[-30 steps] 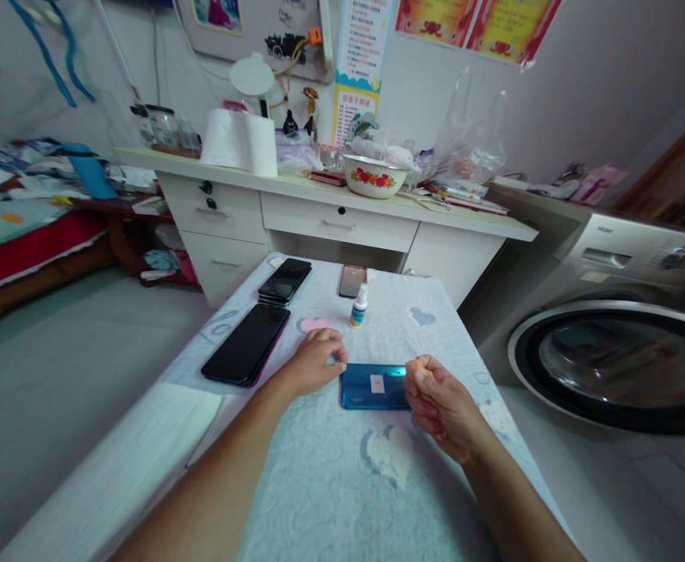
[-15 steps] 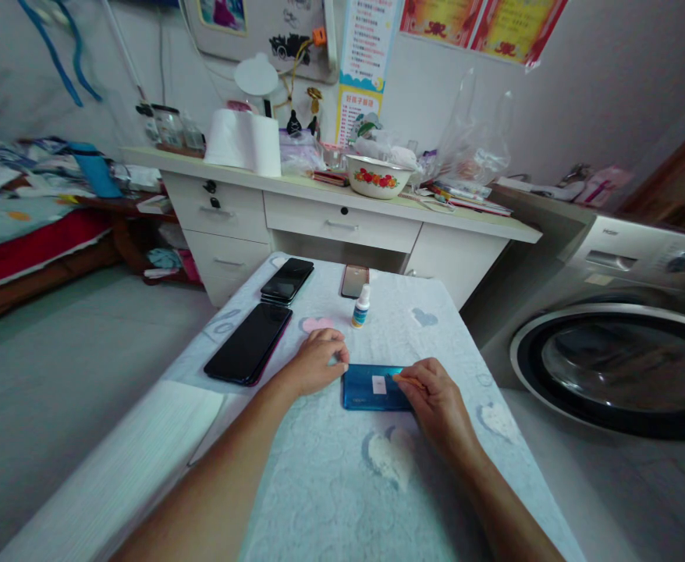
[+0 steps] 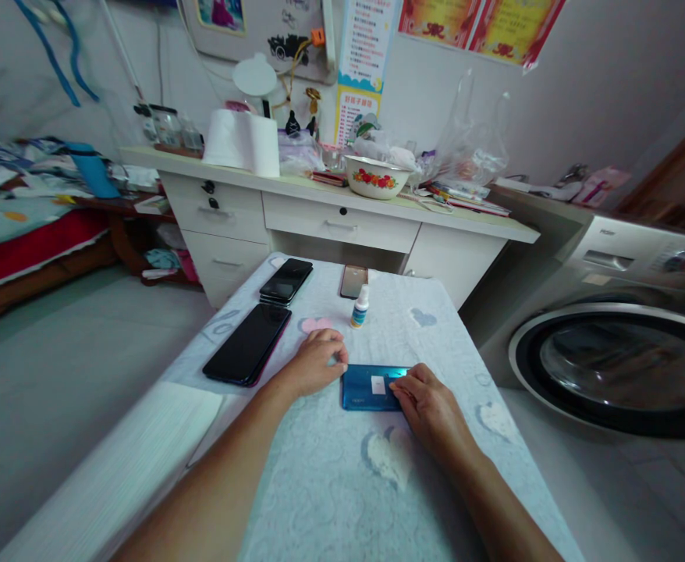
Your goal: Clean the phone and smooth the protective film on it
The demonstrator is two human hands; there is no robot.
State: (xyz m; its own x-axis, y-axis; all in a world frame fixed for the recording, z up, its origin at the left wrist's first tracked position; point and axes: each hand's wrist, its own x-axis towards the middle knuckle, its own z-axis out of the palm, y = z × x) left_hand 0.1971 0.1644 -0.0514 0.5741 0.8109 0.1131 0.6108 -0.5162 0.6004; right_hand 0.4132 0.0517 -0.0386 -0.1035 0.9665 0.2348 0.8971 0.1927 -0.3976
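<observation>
A blue phone (image 3: pixel 361 396) lies back side up on the cloth-covered table, with a small white label (image 3: pixel 378 385) on its back. At its upper left corner, my left hand (image 3: pixel 319 363) has curled fingers, thumb and fingertips against the edge. My right hand (image 3: pixel 430 406) covers the phone's right end, fingers pinched together and pressed to the back beside the label. What sits in that pinch is mostly hidden. A small white spray bottle (image 3: pixel 360 307) with a blue and yellow label stands beyond my left hand.
To the left lie a large black phone (image 3: pixel 247 343) and a stack of phones (image 3: pixel 287 279). Another phone (image 3: pixel 354 281) rests at the table's far end. A white desk (image 3: pixel 214 218) stands behind, and a washing machine (image 3: pixel 605 312) is on the right.
My right hand has shifted slightly left over the phone, towards the label. An orange sliver between its fingers showed more clearly before. The left hand stays at the phone's corner.
</observation>
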